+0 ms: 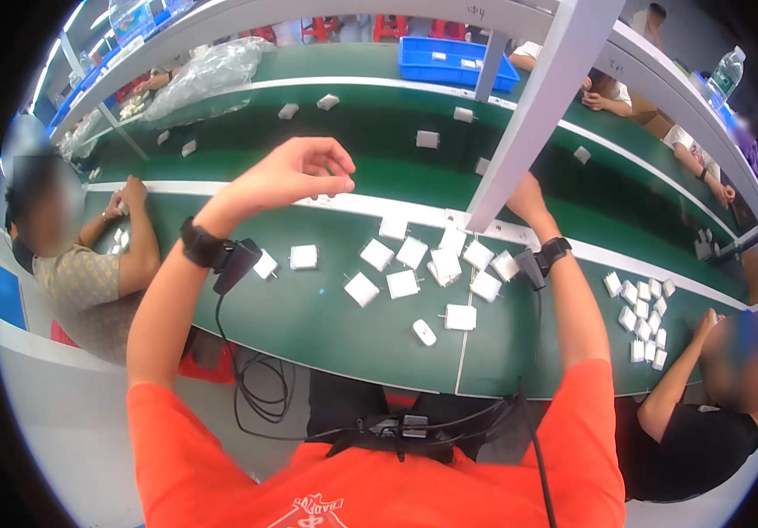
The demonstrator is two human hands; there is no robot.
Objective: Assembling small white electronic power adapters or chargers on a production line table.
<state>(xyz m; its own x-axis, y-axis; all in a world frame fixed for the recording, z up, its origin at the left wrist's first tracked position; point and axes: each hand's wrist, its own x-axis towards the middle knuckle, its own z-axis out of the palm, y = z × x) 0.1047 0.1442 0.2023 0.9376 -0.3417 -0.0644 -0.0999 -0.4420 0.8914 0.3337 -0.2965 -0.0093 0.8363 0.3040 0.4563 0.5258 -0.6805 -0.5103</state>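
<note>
My left hand is raised over the near edge of the green conveyor belt. Its fingers are curved, with a gap to the thumb and nothing visible between them. My right hand reaches toward the belt behind a slanting white post, which hides its fingers. Just left of that post, a white plug adapter shows in part; whether my right hand touches it I cannot tell. Between my forearms, several white plug adapters with metal prongs lie loosely on the green table. A smaller rounded white piece lies nearest me.
More adapters are spread along the belt. A white rail separates belt and table. At right sits another adapter group beside a co-worker; another person works at left. Across stand a blue tray and clear plastic bags.
</note>
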